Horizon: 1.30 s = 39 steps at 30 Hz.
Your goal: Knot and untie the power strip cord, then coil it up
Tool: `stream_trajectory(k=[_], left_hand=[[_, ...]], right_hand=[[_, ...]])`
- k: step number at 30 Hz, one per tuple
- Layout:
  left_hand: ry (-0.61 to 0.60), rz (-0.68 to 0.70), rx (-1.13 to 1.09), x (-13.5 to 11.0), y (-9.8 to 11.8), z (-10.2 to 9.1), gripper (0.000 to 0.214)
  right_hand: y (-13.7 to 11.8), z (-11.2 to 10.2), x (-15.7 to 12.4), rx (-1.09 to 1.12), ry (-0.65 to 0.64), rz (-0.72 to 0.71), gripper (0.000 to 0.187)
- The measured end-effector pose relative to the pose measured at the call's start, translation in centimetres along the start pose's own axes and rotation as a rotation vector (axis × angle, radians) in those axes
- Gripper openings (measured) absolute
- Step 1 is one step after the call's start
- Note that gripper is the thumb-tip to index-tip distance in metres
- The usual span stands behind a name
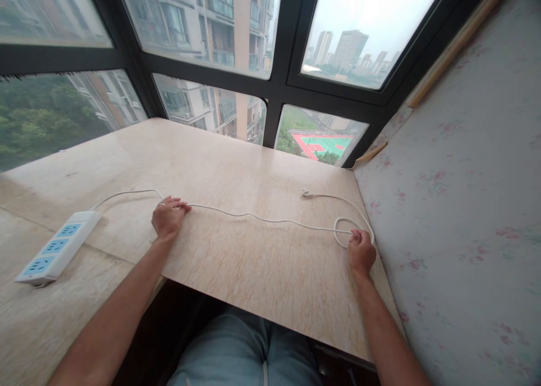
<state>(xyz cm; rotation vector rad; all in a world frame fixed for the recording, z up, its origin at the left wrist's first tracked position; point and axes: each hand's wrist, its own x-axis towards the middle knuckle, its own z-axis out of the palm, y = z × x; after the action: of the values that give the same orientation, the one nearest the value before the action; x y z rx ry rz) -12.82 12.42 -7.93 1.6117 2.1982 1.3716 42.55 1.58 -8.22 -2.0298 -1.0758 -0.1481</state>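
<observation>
A white power strip with blue sockets lies at the left of the marble counter. Its white cable runs right across the counter, makes a small loop near the wall and ends in a plug. My left hand rests on the cable with its fingers pressed down over it. My right hand is closed, pinching the cable at the small loop.
Large dark-framed windows close off the back and left of the counter. A floral-papered wall stands close on the right. My legs in blue jeans are under the counter's front edge.
</observation>
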Motion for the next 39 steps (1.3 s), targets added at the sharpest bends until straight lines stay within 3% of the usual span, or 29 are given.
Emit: stream_trajectory(k=[3, 7, 10, 15, 19, 22, 25, 27, 30, 34, 39], left_hand=[[0.008, 0.146, 0.001, -0.4, -0.1, -0.1, 0.008], [-0.117, 0.306, 0.111, -1.1, 0.3, -0.3, 0.019], [-0.179, 0.413, 0.218, -1.8, 0.9, -0.2, 0.03], [-0.194, 0.403, 0.384, -2.4, 1.4, 0.1, 0.036], [-0.175, 0.395, 0.373, -2.6, 1.8, 0.0, 0.039], [-0.102, 0.418, 0.302, -2.7, 2.3, -0.3, 0.037], [-0.035, 0.426, 0.212, -3.1, 2.9, -0.8, 0.031], [-0.027, 0.439, 0.174, -3.7, 3.5, -1.0, 0.028], [-0.047, 0.478, 0.137, -5.5, 5.0, -1.0, 0.025], [-0.086, 0.56, 0.028, -10.2, 8.8, 0.4, 0.025], [-0.224, 0.699, -0.209, -18.1, 16.3, 3.3, 0.03]], right_hand=[[0.4, 0.1, -0.1, 0.058, 0.03, -0.147, 0.04], [0.6, 0.2, -0.3, 0.041, 0.021, -0.377, 0.045], [0.4, 0.3, -0.8, -0.003, 0.018, -0.447, 0.044], [0.0, 0.0, -1.6, -0.006, 0.023, -0.536, 0.036], [-0.8, -0.4, -1.8, 0.089, 0.04, -0.645, 0.028], [-1.2, -0.7, -1.7, 0.204, 0.033, -0.521, 0.03], [-1.1, -1.0, -1.3, 0.283, 0.136, -0.241, 0.037], [-0.7, -1.0, -0.9, 0.301, 0.217, -0.091, 0.038], [0.1, -0.7, -0.3, 0.302, 0.246, 0.019, 0.035], [1.4, 0.2, 0.3, 0.258, 0.199, 0.083, 0.036], [3.2, 0.9, 0.9, 0.194, 0.129, 0.072, 0.052]])
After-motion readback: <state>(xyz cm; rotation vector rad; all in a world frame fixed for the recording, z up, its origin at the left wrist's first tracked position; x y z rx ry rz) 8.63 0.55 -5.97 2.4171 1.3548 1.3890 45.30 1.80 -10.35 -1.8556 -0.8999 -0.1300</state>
